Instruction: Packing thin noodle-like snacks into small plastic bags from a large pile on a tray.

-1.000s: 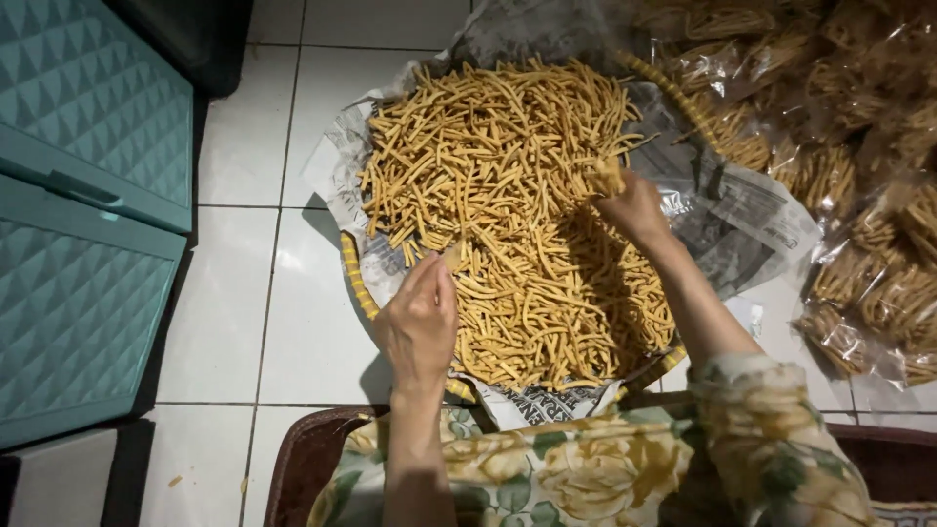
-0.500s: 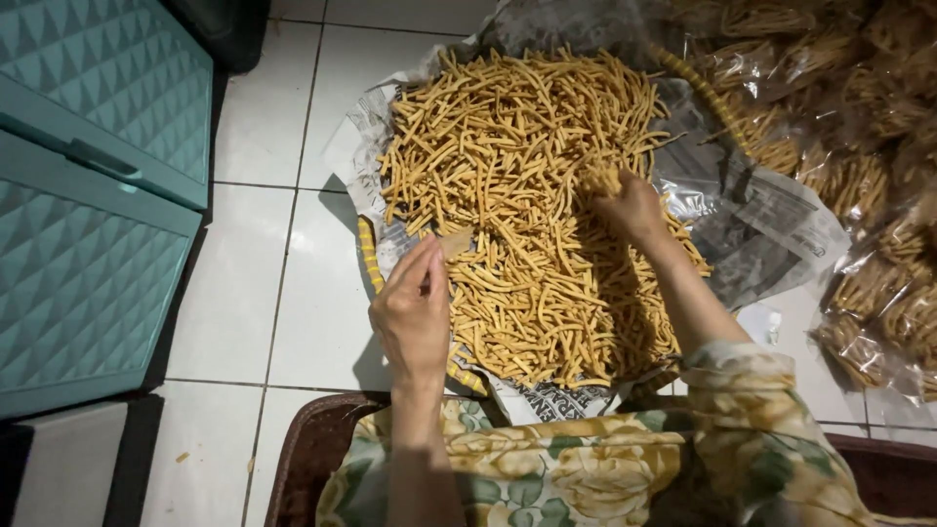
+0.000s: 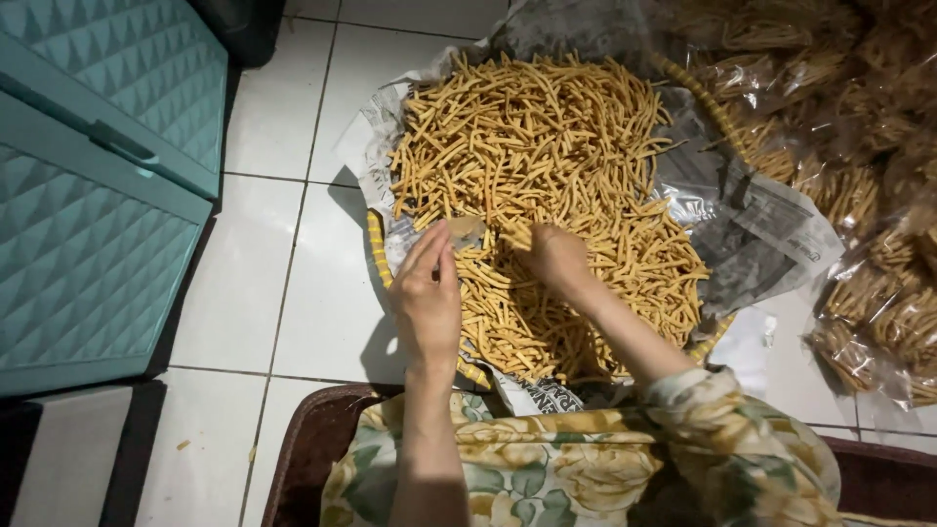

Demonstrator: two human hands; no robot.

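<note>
- Snack sticks [image 3: 556, 166]: big heap of thin yellow-brown fried sticks, filling a round woven tray [image 3: 377, 256] lined with newspaper [image 3: 752, 220]; the tray sits on the floor, centre of view.
- Left hand [image 3: 427, 293]: at the heap's 8 o'clock edge, fingers pinched together on a small flat pale piece [image 3: 467, 230]; can't tell what the piece is.
- Right hand [image 3: 554, 256]: palm down in the heap near its centre, fingers curled into the sticks; whether it actually grips any is hidden.
- The hands are near each other, not touching.
- Floral-print cloth [image 3: 547, 468] at 6 o'clock, over the person's lap.
- Clear bags of the same sticks [image 3: 869, 195] piled at 3 o'clock, just beside the tray.
- White tile floor [image 3: 273, 293] at 9 o'clock; beyond it, a teal plastic cabinet [image 3: 88, 195] with a diamond-pattern front.
</note>
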